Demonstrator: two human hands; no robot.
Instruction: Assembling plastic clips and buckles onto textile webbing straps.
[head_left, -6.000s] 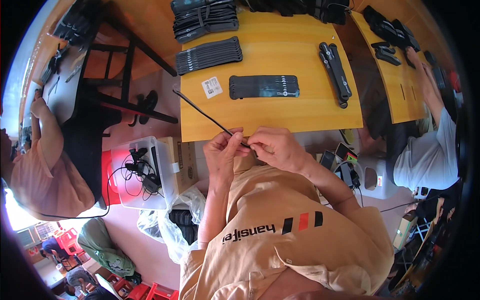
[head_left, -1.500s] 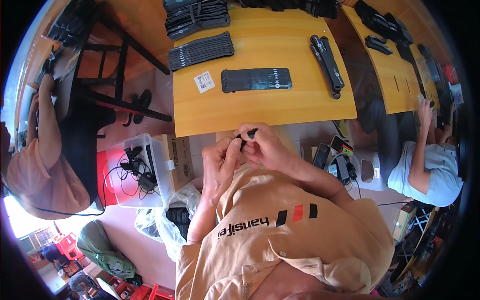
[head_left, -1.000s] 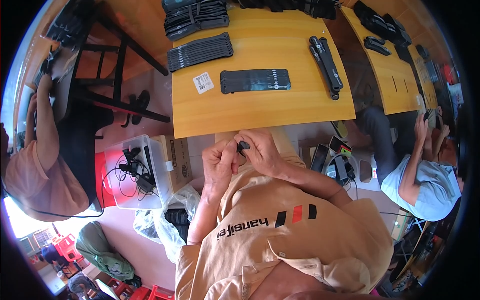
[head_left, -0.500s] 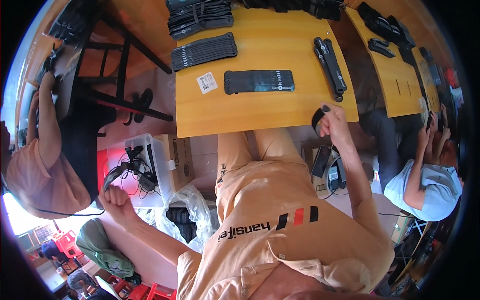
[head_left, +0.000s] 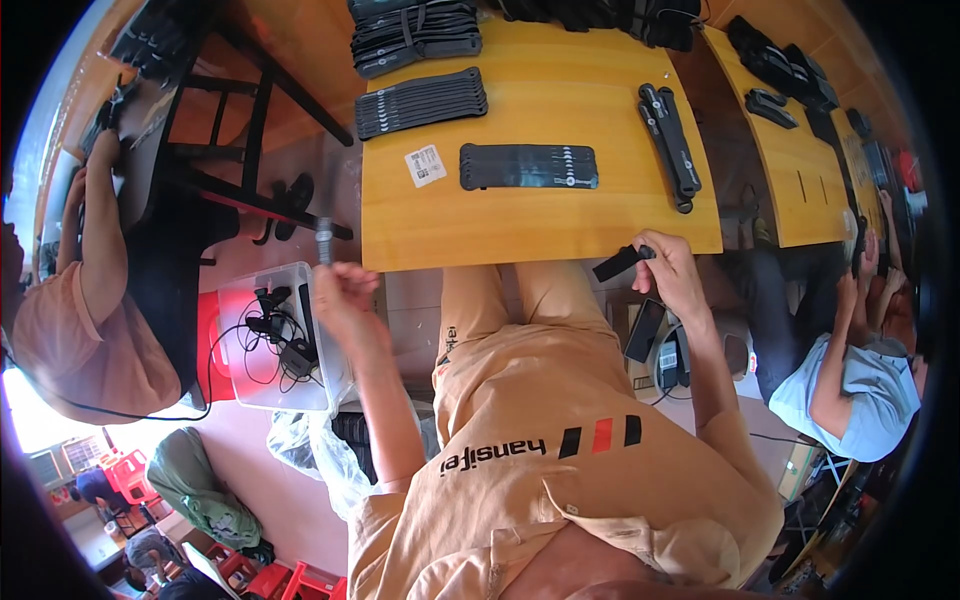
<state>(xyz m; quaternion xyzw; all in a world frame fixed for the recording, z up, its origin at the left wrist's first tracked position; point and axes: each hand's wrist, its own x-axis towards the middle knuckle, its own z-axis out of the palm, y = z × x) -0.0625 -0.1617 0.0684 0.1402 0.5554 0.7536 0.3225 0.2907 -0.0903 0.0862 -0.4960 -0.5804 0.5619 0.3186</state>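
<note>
My right hand (head_left: 670, 275) is closed on a short black strap (head_left: 612, 265) just off the table's front edge. Left of it, below the table's front left corner, my left hand (head_left: 348, 298) is curled around a dark strap (head_left: 324, 240) that sticks up, smeared by motion. On the yellow table (head_left: 560, 225) lies a flat row of black straps (head_left: 528, 167) with pale marks on one end. A thicker fanned stack of straps (head_left: 420, 103) lies behind it to the left. Folded black straps (head_left: 670, 150) lie lengthwise along the right edge.
A tied black bundle (head_left: 415, 40) sits at the back left, near a white sticker (head_left: 425, 166). Below left stands a clear plastic bin (head_left: 335, 375) with cables and adapters. People sit at both sides, a person in light blue (head_left: 850, 385) at a neighbouring table on the right.
My left hand has swung from beside the plastic bin up and right toward the table's corner, strap still in it. My right hand has dropped slightly, and its strap now points left.
</note>
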